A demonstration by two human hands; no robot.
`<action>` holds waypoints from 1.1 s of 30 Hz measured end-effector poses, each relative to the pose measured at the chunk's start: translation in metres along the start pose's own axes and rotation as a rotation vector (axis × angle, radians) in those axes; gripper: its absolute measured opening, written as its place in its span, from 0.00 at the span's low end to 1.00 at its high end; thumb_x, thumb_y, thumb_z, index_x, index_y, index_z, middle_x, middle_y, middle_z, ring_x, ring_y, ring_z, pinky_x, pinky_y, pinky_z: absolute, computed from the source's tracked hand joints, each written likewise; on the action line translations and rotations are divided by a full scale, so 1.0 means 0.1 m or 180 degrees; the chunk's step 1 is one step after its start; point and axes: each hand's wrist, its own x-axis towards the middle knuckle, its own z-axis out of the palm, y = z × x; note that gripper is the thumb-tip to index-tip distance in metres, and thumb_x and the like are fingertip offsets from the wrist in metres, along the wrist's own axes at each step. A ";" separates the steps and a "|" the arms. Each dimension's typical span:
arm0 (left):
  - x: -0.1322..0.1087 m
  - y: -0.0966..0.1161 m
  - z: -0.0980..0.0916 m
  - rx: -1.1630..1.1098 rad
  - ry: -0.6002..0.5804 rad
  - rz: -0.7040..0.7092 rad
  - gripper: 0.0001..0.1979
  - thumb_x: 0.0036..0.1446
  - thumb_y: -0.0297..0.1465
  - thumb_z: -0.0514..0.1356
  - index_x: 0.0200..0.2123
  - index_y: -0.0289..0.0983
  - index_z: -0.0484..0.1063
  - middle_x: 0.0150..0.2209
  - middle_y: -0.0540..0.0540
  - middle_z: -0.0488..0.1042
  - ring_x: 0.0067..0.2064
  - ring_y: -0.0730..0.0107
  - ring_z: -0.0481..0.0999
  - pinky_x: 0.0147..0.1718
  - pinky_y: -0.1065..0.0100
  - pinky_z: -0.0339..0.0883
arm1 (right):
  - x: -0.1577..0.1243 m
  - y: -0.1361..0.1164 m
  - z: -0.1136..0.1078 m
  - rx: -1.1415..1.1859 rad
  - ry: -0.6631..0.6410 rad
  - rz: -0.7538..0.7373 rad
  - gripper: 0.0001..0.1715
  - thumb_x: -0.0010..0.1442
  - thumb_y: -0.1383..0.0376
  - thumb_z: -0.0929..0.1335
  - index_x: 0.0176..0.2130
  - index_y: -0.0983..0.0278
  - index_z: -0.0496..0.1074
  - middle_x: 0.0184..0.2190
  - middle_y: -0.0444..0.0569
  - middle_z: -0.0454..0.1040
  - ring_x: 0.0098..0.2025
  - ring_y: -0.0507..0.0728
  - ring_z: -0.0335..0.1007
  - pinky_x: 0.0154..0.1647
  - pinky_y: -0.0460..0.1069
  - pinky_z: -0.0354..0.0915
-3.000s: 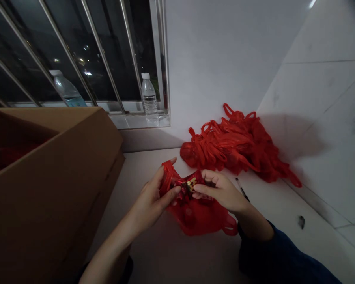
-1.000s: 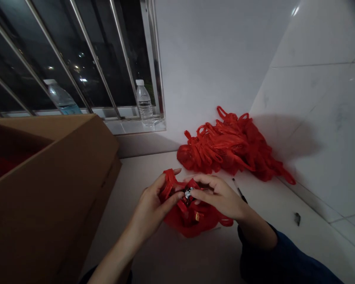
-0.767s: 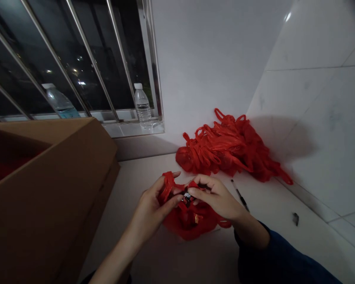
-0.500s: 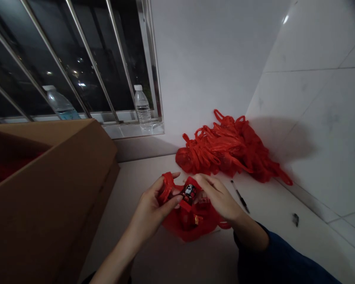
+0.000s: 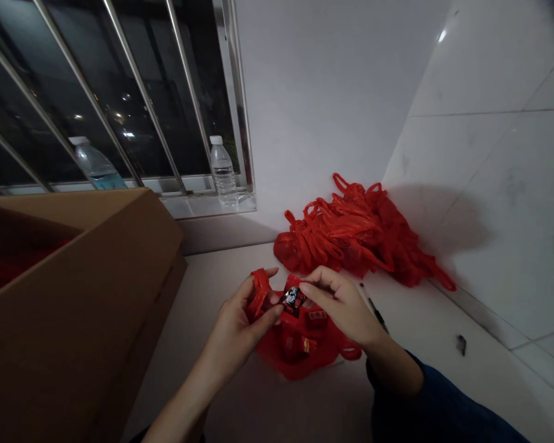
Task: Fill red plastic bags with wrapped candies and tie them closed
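Note:
A red plastic carrier bag (image 5: 300,354) lies open on the pale counter between my hands. My left hand (image 5: 237,317) grips one of its looped handles. A small dark foil-wrapped sweet (image 5: 294,299) with a silvery design sits at the bag's mouth, just left of my right hand (image 5: 344,306). The fingertips of that hand rest close to the sweet and the bag's rim, holding nothing clearly. Further small red and gold packets (image 5: 308,344) show inside the bag. Its lower contents are hidden by the red plastic.
A large open cardboard box (image 5: 74,295) with red inside fills the left. Behind my hands lies a heap of red bags (image 5: 351,237). A black pen (image 5: 373,307) lies near my right wrist. Two water bottles (image 5: 222,172) stand by the barred window.
My right hand has drawn back to the right, uncovering the dark sweet at the bag's mouth. More small packets now show inside the bag. The view has tilted slightly.

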 end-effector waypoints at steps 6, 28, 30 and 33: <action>-0.02 -0.04 0.01 -0.0057 -0.0161 -0.0016 0.27 0.59 0.36 0.60 0.60 0.39 0.60 0.36 0.50 0.67 0.37 0.71 0.72 0.37 0.70 0.71 | 0.03 0.04 -0.01 -0.0072 0.0090 -0.0053 0.14 0.61 0.55 0.70 0.32 0.64 0.70 0.29 0.45 0.74 0.31 0.52 0.69 0.33 0.47 0.66; -0.23 0.20 -0.28 0.2162 -0.0107 0.0005 0.16 0.66 0.42 0.51 0.51 0.39 0.64 0.31 0.50 0.77 0.29 0.69 0.77 0.27 0.74 0.67 | 0.19 0.60 0.21 -0.4274 -0.0991 -0.0136 0.15 0.66 0.64 0.64 0.49 0.65 0.73 0.46 0.57 0.76 0.43 0.63 0.75 0.40 0.52 0.67; -0.24 0.20 -0.27 0.2175 -0.0130 0.0037 0.15 0.66 0.41 0.52 0.49 0.39 0.65 0.28 0.51 0.76 0.27 0.69 0.76 0.25 0.74 0.66 | 0.18 0.77 0.26 -0.3933 -0.0998 -0.0614 0.19 0.64 0.61 0.66 0.53 0.66 0.71 0.50 0.56 0.75 0.50 0.64 0.71 0.48 0.54 0.66; -0.24 0.17 -0.27 0.2182 -0.0138 0.0096 0.14 0.65 0.40 0.52 0.48 0.39 0.65 0.27 0.52 0.76 0.28 0.69 0.77 0.24 0.74 0.64 | 0.16 0.94 0.33 -0.3521 -0.1055 -0.1063 0.27 0.62 0.63 0.69 0.59 0.65 0.65 0.56 0.55 0.71 0.57 0.62 0.65 0.55 0.54 0.63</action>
